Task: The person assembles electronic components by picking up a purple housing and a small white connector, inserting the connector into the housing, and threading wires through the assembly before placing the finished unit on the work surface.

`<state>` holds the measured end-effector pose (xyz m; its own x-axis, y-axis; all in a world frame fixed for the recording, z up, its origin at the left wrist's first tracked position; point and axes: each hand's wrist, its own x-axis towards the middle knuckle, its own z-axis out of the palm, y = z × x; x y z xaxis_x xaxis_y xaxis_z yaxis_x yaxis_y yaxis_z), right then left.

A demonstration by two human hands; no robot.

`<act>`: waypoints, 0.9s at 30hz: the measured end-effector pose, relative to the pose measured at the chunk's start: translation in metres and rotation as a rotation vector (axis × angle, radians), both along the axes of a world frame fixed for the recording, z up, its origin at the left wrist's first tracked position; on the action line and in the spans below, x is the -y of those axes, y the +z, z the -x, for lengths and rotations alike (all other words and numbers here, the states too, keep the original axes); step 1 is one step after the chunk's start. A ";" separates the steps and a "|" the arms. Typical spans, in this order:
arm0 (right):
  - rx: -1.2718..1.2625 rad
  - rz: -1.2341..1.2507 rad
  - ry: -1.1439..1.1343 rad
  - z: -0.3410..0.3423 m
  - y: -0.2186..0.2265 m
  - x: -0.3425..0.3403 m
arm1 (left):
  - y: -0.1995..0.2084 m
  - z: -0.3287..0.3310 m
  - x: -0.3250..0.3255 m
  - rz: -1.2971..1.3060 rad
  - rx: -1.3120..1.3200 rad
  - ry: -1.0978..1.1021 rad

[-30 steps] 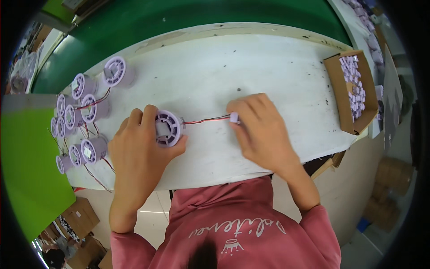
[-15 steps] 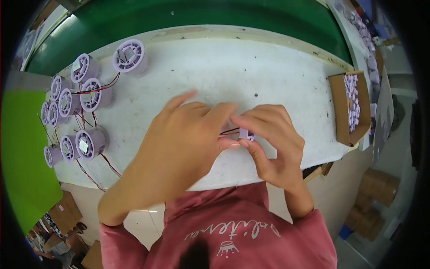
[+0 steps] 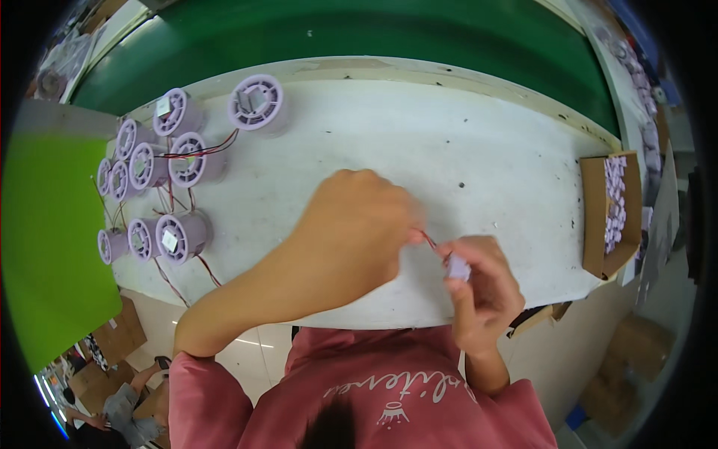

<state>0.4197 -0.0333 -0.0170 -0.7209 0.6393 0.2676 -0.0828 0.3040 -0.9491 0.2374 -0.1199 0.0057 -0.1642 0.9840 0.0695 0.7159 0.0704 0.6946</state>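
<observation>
My right hand (image 3: 488, 288) pinches a small lilac plastic piece (image 3: 458, 267) between thumb and forefinger. Thin red and dark wires (image 3: 429, 239) run from that piece to my left hand (image 3: 366, 228), which is closed on them and somewhat blurred. The left fingertips are partly hidden behind the back of the hand. To the left on the white table (image 3: 389, 120) stand several round lilac housings (image 3: 196, 159) with slotted tops and trailing wires. One housing (image 3: 256, 103) stands farther back than the others.
At the right edge of the table an open cardboard box (image 3: 594, 217) contains many small lilac pieces (image 3: 615, 202). A green belt (image 3: 359, 30) runs behind the table's raised rim. At far left is a bright green panel (image 3: 52, 247). Another person (image 3: 123, 411) is at the lower left.
The small lilac piece has turned, and my right hand has drawn it nearer to me. Both hands have moved apart, with the wires stretched between them. The whole view has shifted slightly.
</observation>
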 end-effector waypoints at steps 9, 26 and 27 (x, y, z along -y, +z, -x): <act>0.058 -0.293 -0.453 -0.015 -0.003 -0.036 | 0.012 0.001 0.000 0.191 -0.120 0.083; 0.107 0.145 -0.222 -0.040 0.008 -0.052 | 0.064 0.140 0.010 0.396 -0.447 -0.039; 0.086 0.144 -0.222 -0.040 0.011 -0.054 | 0.068 0.143 0.014 0.147 -0.483 -0.041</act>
